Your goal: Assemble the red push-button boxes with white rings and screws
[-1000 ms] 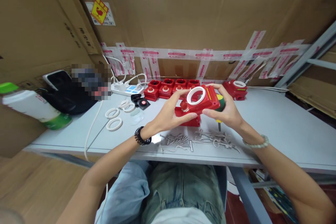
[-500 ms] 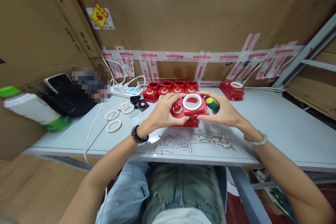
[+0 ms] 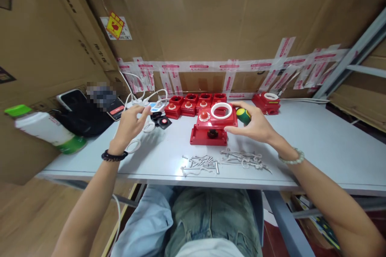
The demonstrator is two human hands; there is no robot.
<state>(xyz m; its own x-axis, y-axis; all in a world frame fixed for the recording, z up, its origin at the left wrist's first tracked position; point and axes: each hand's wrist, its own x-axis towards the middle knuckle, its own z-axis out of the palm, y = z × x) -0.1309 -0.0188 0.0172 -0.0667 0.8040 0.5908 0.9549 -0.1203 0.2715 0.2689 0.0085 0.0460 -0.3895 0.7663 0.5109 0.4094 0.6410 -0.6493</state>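
Note:
My right hand (image 3: 256, 122) grips the right end of a red alarm housing cover (image 3: 200, 120), thumb below and fingers above. A white ring (image 3: 212, 113) sits on its round opening, beside a small red dome. Under the tilted cover stands a red base (image 3: 200, 138) with a dark round part inside. Against my right hand is a green and yellow screwdriver handle (image 3: 243, 116). My left hand (image 3: 130, 124) hovers over the left side of the table with thumb and fingers apart. White rings (image 3: 148, 127) lie under and beside it, partly hidden.
Several red housings (image 3: 188, 106) stand in a row at the back, and another red housing (image 3: 267, 103) farther right. Metal screws (image 3: 203, 161) and white-string bundles (image 3: 244, 158) lie near the front edge. A power strip (image 3: 157, 107), black part (image 3: 163, 122) and bottle (image 3: 45, 128) are on the left.
My left hand has let go of the red cover and moved left, over the white rings. The cover stays in my right hand, and the red base below it now shows more.

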